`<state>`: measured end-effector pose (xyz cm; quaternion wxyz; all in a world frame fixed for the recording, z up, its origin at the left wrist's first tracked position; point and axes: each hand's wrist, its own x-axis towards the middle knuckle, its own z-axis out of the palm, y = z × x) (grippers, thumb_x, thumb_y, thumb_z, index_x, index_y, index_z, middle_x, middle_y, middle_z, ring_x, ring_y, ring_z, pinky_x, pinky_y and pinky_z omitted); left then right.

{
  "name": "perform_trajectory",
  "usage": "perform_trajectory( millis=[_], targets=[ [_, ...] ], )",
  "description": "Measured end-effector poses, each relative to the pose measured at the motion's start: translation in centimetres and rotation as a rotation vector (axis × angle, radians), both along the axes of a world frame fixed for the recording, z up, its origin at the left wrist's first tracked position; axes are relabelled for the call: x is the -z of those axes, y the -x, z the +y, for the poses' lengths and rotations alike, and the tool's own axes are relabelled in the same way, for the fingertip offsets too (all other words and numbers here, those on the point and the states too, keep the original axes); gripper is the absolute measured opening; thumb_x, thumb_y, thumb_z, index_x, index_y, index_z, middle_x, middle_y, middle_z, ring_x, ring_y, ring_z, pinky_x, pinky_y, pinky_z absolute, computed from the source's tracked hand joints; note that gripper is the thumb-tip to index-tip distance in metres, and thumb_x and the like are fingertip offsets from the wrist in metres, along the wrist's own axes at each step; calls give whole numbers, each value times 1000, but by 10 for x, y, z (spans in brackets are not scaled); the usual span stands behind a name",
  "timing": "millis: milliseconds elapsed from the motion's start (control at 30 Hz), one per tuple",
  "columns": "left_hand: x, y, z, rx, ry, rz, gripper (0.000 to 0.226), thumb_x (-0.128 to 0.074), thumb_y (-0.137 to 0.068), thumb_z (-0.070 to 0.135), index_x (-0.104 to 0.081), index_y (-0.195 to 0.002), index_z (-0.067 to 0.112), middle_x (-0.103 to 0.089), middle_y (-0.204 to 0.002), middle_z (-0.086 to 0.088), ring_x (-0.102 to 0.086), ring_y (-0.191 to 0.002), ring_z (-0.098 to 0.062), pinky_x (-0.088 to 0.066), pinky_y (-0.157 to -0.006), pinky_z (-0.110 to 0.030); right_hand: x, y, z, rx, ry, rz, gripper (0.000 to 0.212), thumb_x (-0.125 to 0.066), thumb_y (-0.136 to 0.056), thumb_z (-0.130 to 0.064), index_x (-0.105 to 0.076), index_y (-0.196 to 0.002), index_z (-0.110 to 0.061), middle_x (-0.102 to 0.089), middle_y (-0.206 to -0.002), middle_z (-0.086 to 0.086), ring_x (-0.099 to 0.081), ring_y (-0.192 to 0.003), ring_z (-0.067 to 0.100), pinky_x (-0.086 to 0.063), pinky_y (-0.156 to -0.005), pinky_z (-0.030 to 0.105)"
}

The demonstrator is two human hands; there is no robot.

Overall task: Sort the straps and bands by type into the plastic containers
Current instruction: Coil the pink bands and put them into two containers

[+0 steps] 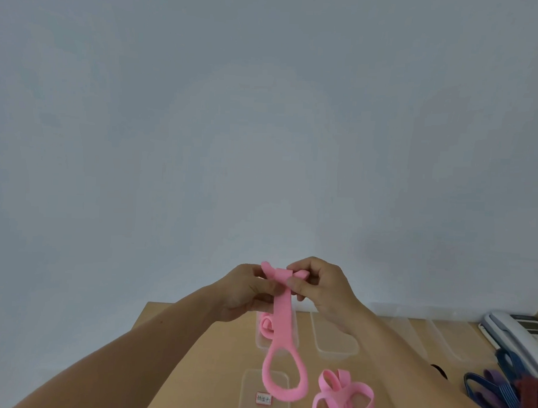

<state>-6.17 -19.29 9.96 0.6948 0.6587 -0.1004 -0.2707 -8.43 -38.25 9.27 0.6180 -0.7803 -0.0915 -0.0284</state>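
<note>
My left hand (246, 290) and right hand (322, 289) both pinch the top end of the pink strap (283, 323). My fingers hide how that end folds. The strap's long axis runs vertically, with its loop hanging below my hands, above the clear containers (336, 343). The pink bands (343, 395) below my right hand are cut off by the frame edge.

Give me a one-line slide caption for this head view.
Left hand and right hand pinch the top of a pink strap, its loop hanging over clear containers on a wooden table.
</note>
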Motion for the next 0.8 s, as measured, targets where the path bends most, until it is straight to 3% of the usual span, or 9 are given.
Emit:
perform_trajectory(
  millis=[167,333,433,567,667,800],
  targets=[
    [0,-3,2,8,-46,-1,29,-64,-88,0,-67,-118,1,-72,-110,-15,-70,-96,-29,-57,-91,-41,1,-2,2,13,32,-59,15,-76,-82,-7,-71,-93,-16,-67,-87,8,-60,-63,12,-53,-66,24],
    [0,-5,5,24,25,66,34,-66,-84,12,-67,-115,-2,-67,-105,-13,-65,-95,-25,-55,-90,-37,7,-5,4,15,151,-118,32,-76,-80,0,-70,-89,-30,-67,-93,4,-66,-85,16,-56,-85,26],
    [-3,-5,6,-3,40,61,22,-68,-83,15,-69,-101,3,-67,-100,-15,-66,-90,-26,-56,-89,-36,7,-4,5,3,120,-99,33,-75,-79,3,-71,-88,-28,-70,-96,2,-68,-89,20,-57,-85,29],
    [-3,-4,5,-43,53,24,19,-68,-87,3,-64,-105,-1,-70,-98,-16,-69,-87,-28,-58,-79,-33,5,-1,4,-12,63,-40,33,-74,-76,6,-72,-88,-25,-71,-98,4,-69,-89,23,-59,-84,34],
    [-2,-6,6,-99,71,-16,24,-66,-84,-10,-60,-105,-1,-66,-101,-19,-70,-87,-31,-58,-78,-36,2,-1,1,-8,-28,31,21,-74,-81,-4,-73,-92,-21,-71,-97,4,-67,-81,17,-57,-81,30],
    [1,-8,5,-121,81,-84,32,-70,-80,-13,-59,-107,0,-63,-108,-23,-70,-90,-36,-58,-84,-42,-2,-3,1,21,-123,126,12,-66,-92,-16,-69,-98,-7,-71,-94,13,-69,-72,25,-56,-68,31]
  ],
)
